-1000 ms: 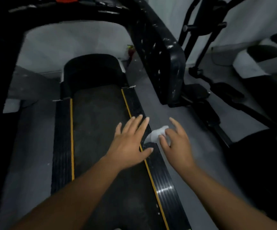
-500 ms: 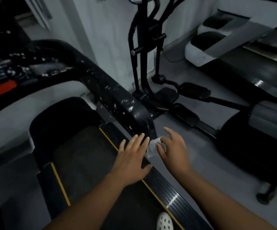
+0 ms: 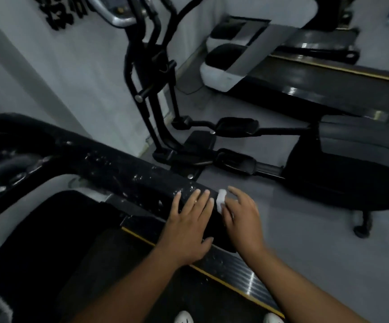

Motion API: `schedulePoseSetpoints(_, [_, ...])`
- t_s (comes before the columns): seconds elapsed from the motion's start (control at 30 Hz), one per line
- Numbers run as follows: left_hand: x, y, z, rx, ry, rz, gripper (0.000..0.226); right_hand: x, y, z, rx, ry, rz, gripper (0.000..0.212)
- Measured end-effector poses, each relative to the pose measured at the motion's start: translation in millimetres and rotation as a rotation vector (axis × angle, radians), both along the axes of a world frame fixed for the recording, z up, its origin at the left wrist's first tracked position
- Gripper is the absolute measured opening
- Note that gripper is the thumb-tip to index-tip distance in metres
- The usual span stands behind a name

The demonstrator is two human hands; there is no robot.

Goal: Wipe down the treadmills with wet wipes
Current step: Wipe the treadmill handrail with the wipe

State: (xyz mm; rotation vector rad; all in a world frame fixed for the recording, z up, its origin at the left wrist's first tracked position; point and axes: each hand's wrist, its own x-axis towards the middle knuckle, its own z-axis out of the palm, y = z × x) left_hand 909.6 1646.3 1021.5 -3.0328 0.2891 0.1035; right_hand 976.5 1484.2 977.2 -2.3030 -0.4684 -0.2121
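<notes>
While the left hand (image 3: 190,227) lies flat, fingers straight, on the end of the treadmill handrail (image 3: 119,169), the right hand (image 3: 242,220) just beside it pinches a wet wipe (image 3: 221,201) against that rail. Beyond both hands stands an elliptical trainer (image 3: 235,125); farther past the right hand, a second treadmill (image 3: 305,82).

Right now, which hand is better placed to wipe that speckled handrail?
Right. The right hand holds the wet wipe at the near end of the handrail. The left hand lies flat over the rail with straight fingers and holds nothing.
</notes>
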Motion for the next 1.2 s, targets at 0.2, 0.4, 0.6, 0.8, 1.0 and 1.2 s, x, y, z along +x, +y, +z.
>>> schedulePoseSetpoints(0.2, [11, 27, -4, 0.002, -0.061, -0.285, 0.095, -46, 34, -22, 0.153, 0.199, -0.429, 0.035])
schedulePoseSetpoints(0.4, [31, 35, -8, 0.06, -0.036, -0.464, 0.098, -80, 56, -23, 0.403, 0.248, -0.337, 0.035])
schedulePoseSetpoints(0.6, [45, 34, -6, 0.143, -0.046, -0.574, 0.097, -68, 53, -30, 0.507, 0.331, -0.406, 0.045])
schedulePoseSetpoints(0.8, [63, 20, 0, 0.216, 0.019, -0.62, 0.085, -89, 51, -60, 0.571, 0.342, -0.43, 0.04])
schedulePoseSetpoints(1.0, [70, 16, -3, 0.189, 0.03, -0.647, 0.081, -78, 62, -46, 0.686, 0.301, -0.419, 0.046])
schedulePoseSetpoints(1.2, [74, 12, -7, 0.235, 0.019, -0.7, 0.082, -81, 51, -79, 0.633, 0.482, -0.593, 0.058])
